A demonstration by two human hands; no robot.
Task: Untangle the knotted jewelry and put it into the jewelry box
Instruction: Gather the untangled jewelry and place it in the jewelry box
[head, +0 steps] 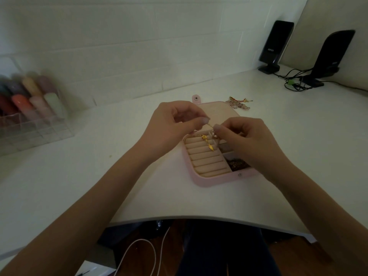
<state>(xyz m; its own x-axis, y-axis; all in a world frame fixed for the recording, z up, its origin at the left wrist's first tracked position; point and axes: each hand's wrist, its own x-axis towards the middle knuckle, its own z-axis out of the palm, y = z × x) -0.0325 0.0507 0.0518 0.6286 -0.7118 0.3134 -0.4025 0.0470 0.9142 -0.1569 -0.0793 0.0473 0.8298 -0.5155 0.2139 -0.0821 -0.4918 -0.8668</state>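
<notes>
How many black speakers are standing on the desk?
2. One speaker stands at the far right against the wall; the other speaker stands further right, nearer the frame edge, with cables lying between them. None seems hidden.

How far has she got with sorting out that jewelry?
Partway. Done: a dark tangle of jewelry already lies in a compartment of the open box. In hand: both the left hand and right hand pinch a gold chain above the box, its charm dangling. Left: a beaded piece waits on the table behind the box.
</notes>
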